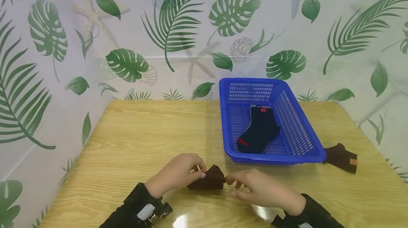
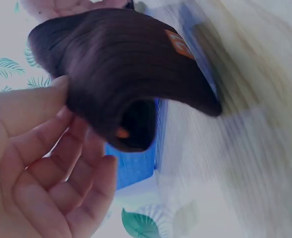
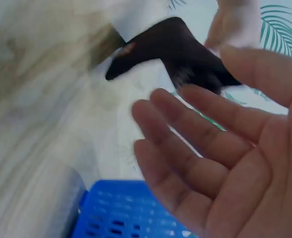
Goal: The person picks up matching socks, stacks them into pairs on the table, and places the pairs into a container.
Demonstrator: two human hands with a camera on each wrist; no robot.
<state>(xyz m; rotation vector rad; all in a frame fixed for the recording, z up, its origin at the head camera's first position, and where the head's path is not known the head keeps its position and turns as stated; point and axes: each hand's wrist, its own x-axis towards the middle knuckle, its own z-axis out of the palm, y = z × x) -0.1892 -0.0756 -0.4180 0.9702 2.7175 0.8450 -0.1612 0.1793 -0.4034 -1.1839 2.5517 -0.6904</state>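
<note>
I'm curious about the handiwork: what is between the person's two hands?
A dark brown sock, between the left hand and the right hand; the head view shows it.

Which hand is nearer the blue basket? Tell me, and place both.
The right hand: it is on the near side of the blue basket, close to its near rim. The left hand is farther off, nearer-left of the basket, pinching a brown sock.

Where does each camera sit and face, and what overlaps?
Head: on the head, facing forward and down over table and blue basket; left hand and right hand show.
Left wrist: worn there, facing along left hand at the held brown sock; both hands show.
Right wrist: worn there, facing past right hand at that sock; both hands show.
Shared: both wrist views show sock and basket.
</note>
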